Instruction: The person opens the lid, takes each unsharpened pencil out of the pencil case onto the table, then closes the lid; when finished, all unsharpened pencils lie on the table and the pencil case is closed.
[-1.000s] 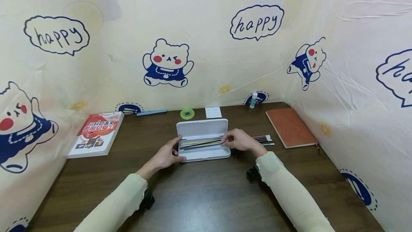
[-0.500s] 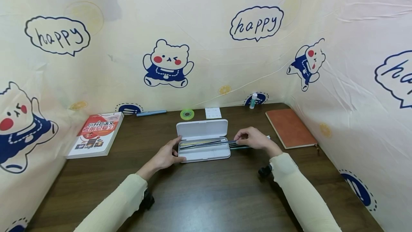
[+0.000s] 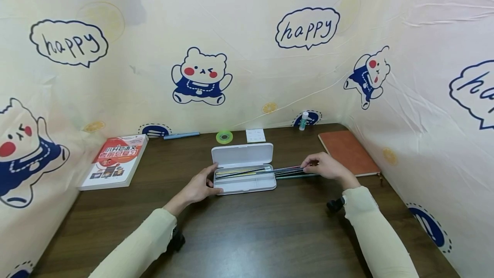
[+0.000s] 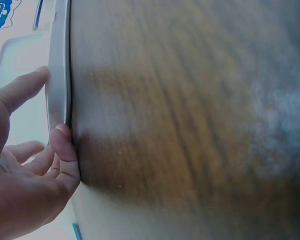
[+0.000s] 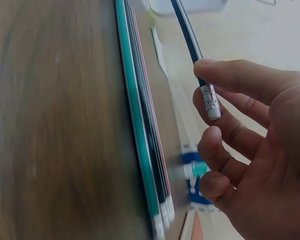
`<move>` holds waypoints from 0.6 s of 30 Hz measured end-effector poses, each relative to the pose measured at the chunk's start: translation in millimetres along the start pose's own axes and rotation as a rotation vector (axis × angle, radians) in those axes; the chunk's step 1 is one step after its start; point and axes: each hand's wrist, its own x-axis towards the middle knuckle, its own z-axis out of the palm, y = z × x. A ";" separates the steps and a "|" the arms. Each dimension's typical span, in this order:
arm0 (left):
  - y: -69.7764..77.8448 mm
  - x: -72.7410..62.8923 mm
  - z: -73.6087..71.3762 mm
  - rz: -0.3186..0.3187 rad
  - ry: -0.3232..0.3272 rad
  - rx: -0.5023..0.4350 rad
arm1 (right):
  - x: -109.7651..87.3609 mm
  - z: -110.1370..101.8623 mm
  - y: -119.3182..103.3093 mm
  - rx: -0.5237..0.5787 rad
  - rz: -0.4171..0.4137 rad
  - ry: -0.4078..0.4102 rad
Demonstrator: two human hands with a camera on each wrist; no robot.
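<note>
My right hand (image 3: 324, 165) has one pencil (image 5: 189, 37) pinched between thumb and forefinger just ahead of its white eraser, the other fingers (image 5: 215, 184) bent and holding nothing. The pencil is off the bench (image 3: 247, 231), to the right of the case (image 3: 236, 187) and slanting toward it; I can't tell whether its far end touches anything. My left hand (image 3: 198, 187) grips the left end of the case, one digit at the back corner and another at the front.

I judge the pencil to be light and stiff, with a smooth painted barrel that could twist or roll in a loose pinch. Held this close to the end, it gives me good reach but little leverage, so the long front would swing with any small wrist turn. A pinch further along would steady it. The point, which I can't make out, is probably the fragile part.

The loose pencils (image 5: 140, 117) on the bench lie packed side by side, so I'd pick them by their eraser ends. The case looks like thin, rigid plastic, light enough to slide if nudged; I'd brace it by the end wall, not the upraised lid (image 3: 242, 155).
</note>
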 end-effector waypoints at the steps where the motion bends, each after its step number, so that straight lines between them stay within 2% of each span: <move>1: 0.1 0.2 0.0 -0.001 0.000 0.001 | -2.4 -2.0 2.5 -0.005 0.009 0.004; 6: 1.0 0.2 -0.3 -0.006 -0.002 0.004 | -14.1 -11.2 16.4 -0.020 0.041 0.009; 18: -0.2 -0.1 -1.3 -0.012 -0.010 0.001 | -35.2 -23.0 40.4 -0.041 0.060 0.018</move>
